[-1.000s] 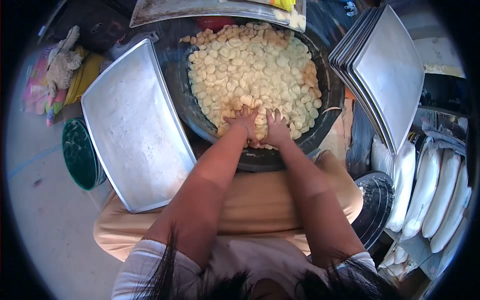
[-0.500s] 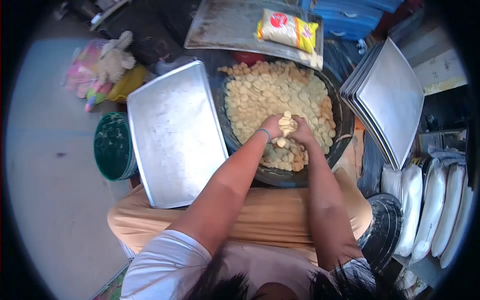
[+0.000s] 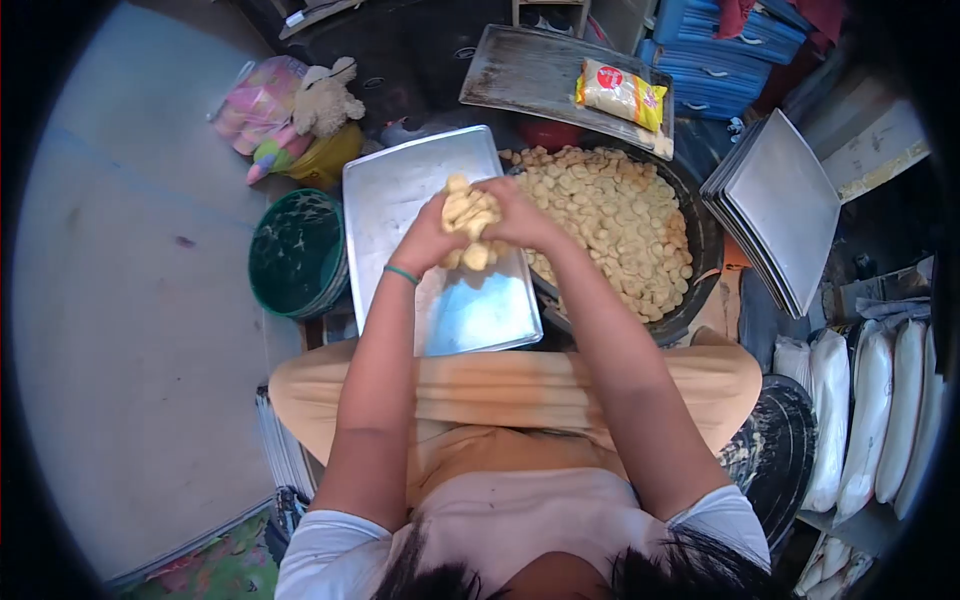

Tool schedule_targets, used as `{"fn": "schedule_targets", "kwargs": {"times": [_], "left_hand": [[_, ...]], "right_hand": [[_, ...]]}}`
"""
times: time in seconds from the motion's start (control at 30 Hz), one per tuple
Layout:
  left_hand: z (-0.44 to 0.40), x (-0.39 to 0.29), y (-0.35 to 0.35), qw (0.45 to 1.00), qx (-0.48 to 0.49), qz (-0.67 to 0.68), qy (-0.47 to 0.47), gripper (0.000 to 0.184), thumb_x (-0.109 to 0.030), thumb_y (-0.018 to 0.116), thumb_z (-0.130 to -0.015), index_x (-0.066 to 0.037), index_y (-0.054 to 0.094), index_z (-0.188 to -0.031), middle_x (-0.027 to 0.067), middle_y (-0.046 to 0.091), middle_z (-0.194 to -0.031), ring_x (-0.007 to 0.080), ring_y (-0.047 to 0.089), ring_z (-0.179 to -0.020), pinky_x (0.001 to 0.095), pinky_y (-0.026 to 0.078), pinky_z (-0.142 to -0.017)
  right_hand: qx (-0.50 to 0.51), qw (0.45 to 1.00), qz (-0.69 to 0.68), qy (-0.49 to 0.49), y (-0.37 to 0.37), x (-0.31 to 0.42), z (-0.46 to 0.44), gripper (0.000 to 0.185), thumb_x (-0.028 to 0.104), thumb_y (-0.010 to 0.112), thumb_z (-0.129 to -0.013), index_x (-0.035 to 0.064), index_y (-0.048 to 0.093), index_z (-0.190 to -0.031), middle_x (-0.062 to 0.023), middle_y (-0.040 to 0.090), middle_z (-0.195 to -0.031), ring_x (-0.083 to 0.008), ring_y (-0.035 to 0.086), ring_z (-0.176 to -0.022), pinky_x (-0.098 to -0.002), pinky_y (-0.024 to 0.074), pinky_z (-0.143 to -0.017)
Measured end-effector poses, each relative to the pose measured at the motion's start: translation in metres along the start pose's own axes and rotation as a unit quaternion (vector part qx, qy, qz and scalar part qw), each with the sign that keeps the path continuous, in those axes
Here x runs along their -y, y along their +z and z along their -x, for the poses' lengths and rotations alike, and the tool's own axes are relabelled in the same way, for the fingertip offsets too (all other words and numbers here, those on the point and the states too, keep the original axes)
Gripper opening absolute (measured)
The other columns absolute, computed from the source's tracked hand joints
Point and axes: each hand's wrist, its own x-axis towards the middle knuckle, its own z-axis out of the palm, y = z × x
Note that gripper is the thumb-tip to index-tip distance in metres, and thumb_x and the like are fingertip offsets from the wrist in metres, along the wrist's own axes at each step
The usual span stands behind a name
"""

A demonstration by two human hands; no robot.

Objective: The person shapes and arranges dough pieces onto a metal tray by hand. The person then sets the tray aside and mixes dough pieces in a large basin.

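Between my left hand (image 3: 432,237) and my right hand (image 3: 518,216) is a heap of pale round dough pieces (image 3: 470,218), cupped from both sides. Both hands are over the metal tray (image 3: 385,190), which lies at a slant beside the tub. A turquoise band circles my left wrist. Many more dough pieces (image 3: 610,215) fill the large black tub (image 3: 708,235) to the right of the tray. My right forearm passes over the tub's near left edge and hides part of it.
A green bucket (image 3: 298,255) stands left of the tray. Behind the tub, a dark tray (image 3: 520,80) bears a yellow-ended packet (image 3: 620,92). Stacked metal trays (image 3: 785,200) lean at the right, above white filled bags (image 3: 868,420). A plush toy (image 3: 326,98) lies at upper left.
Both hands went from pressing into the dough pieces to lifting a heap, then moved left from the tub to over the metal tray. The view has shifted too.
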Motion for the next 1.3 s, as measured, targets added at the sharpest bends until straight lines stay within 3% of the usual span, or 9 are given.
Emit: {"fn": "schedule_targets", "kwargs": {"times": [0.13,0.2,0.37,0.5,0.77,0.93,1.13,1.23,1.3], "left_hand": [[0.051,0.09,0.008,0.923,-0.155,-0.352,0.005,0.078,-0.017,0.078,-0.067,0.001,0.044,-0.134,0.0209,0.06,-0.115,0.038,0.059,-0.106,0.0417,0.048,-0.095],[0.054,0.092,-0.013,0.952,-0.131,-0.269,0.063,0.067,-0.017,0.078,-0.069,0.001,0.051,-0.128,0.019,0.062,-0.109,0.0329,0.061,-0.101,0.0392,0.05,-0.09],[0.048,0.077,-0.064,0.996,-0.028,-0.018,-0.081,0.021,-0.009,0.071,-0.082,0.001,0.068,-0.1,0.0078,0.068,-0.084,0.014,0.061,-0.075,0.0275,0.051,-0.072],[0.019,0.097,-0.083,0.989,-0.128,0.014,-0.07,0.012,-0.008,0.069,-0.084,0.002,0.067,-0.091,0.0042,0.066,-0.08,0.0095,0.058,-0.07,0.0245,0.047,-0.063],[-0.05,0.161,-0.116,0.948,-0.228,0.2,-0.094,0.009,-0.005,0.069,-0.079,0.0,0.07,-0.086,0.0037,0.067,-0.079,0.0095,0.058,-0.071,0.0253,0.048,-0.066],[-0.081,0.179,-0.138,0.935,-0.26,0.237,-0.039,0.009,-0.006,0.067,-0.086,0.0,0.068,-0.092,0.0028,0.066,-0.084,0.0092,0.058,-0.072,0.0226,0.047,-0.067],[-0.08,0.172,-0.139,0.937,-0.233,0.256,-0.053,0.027,-0.01,0.072,-0.082,0.002,0.069,-0.106,0.0058,0.068,-0.095,0.0106,0.06,-0.083,0.0247,0.049,-0.071],[-0.059,0.154,-0.147,0.948,-0.19,0.252,-0.035,0.044,-0.005,0.075,-0.074,0.0,0.065,-0.116,0.0106,0.066,-0.106,0.018,0.063,-0.092,0.0282,0.051,-0.077],[-0.053,0.147,-0.154,0.986,-0.159,0.043,-0.039,0.049,0.0,0.074,-0.071,-0.001,0.063,-0.119,0.0105,0.063,-0.111,0.0199,0.061,-0.096,0.0283,0.049,-0.085]], "right_hand": [[0.042,0.961,0.238,0.134,0.091,0.009,0.003,0.091,0.039,0.078,-0.063,0.0304,0.039,-0.144,-0.0178,0.017,-0.157,-0.0467,0.021,-0.141,-0.0705,0.0141,-0.109],[0.065,0.958,0.24,0.14,0.093,0.003,-0.005,0.095,0.044,0.078,-0.063,0.0353,0.035,-0.147,-0.0162,0.009,-0.16,-0.0497,0.014,-0.143,-0.0782,0.0072,-0.104],[0.148,0.971,0.165,0.093,0.042,0.0,-0.036,0.065,0.026,0.073,-0.065,0.0164,0.059,-0.128,-0.0191,0.049,-0.131,-0.0354,0.049,-0.124,-0.0368,0.042,-0.104],[-0.016,0.985,0.157,0.063,0.063,0.0,-0.073,0.063,0.024,0.071,-0.069,0.0176,0.058,-0.131,-0.0188,0.053,-0.124,-0.0357,0.055,-0.113,-0.0404,0.0458,-0.099],[0.337,0.929,0.144,0.057,0.102,0.004,-0.13,0.038,0.018,0.072,-0.064,0.0094,0.066,-0.1,-0.0115,0.067,-0.1,-0.0252,0.063,-0.087,-0.036,0.0503,-0.08],[0.051,0.991,-0.096,0.08,0.089,-0.038,-0.203,0.027,0.021,0.068,-0.073,0.0058,0.069,-0.095,-0.0151,0.069,-0.094,-0.0291,0.065,-0.088,-0.035,0.0513,-0.08],[0.026,0.965,0.245,-0.088,0.092,-0.033,-0.216,0.045,0.031,0.073,-0.074,0.0075,0.066,-0.111,-0.0146,0.061,-0.109,-0.0338,0.062,-0.099,-0.0409,0.0489,-0.089],[0.012,0.963,0.267,0.021,0.08,-0.031,-0.218,0.05,0.04,0.077,-0.071,0.0142,0.065,-0.112,-0.0117,0.059,-0.11,-0.0318,0.058,-0.108,-0.0412,0.0457,-0.091],[0.003,0.928,0.372,0.027,0.077,-0.023,-0.213,0.066,0.043,0.079,-0.068,0.0188,0.059,-0.126,-0.0122,0.054,-0.122,-0.0318,0.051,-0.117,-0.0454,0.0409,-0.095]]}}
